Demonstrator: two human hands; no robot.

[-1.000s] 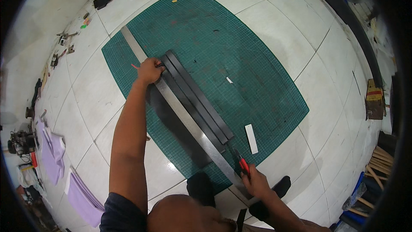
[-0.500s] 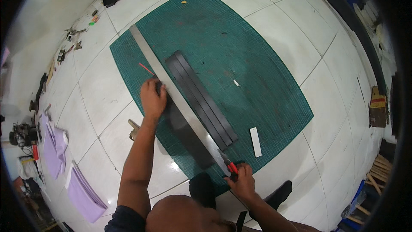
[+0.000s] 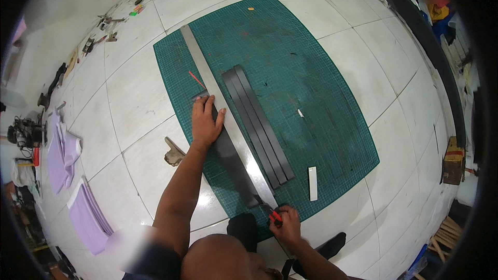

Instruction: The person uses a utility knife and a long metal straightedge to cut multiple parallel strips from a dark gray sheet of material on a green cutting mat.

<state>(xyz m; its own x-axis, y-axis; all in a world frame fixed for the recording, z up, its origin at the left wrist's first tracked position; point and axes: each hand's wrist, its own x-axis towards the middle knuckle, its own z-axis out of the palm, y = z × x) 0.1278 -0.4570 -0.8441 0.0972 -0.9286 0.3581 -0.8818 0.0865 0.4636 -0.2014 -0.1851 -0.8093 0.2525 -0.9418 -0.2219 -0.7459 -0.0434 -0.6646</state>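
Observation:
My left hand (image 3: 207, 122) lies with its fingers spread, pressing on a long steel ruler (image 3: 207, 67) and the dark sheet (image 3: 231, 163) along its left edge. At the ruler's near end, my right hand (image 3: 287, 226) is closed around a red and black utility knife (image 3: 275, 219). The knife's tip reaches the near end of the dark sheet, close to the ruler's left edge. Several dark strips (image 3: 258, 127) lie side by side just right of the ruler. Everything rests on a green cutting mat (image 3: 321, 109).
A white block (image 3: 312, 183) and a small white scrap (image 3: 300, 113) lie on the mat's right part. A thin red stick (image 3: 196, 80) is left of the ruler. On the tiled floor are a metal clamp (image 3: 174, 153) and folded lilac cloth (image 3: 88, 218).
The knife has gone from over the ruler to its left edge, at the sheet's near end. My left hand has spread, its thumb now on the ruler. The whole view has shifted.

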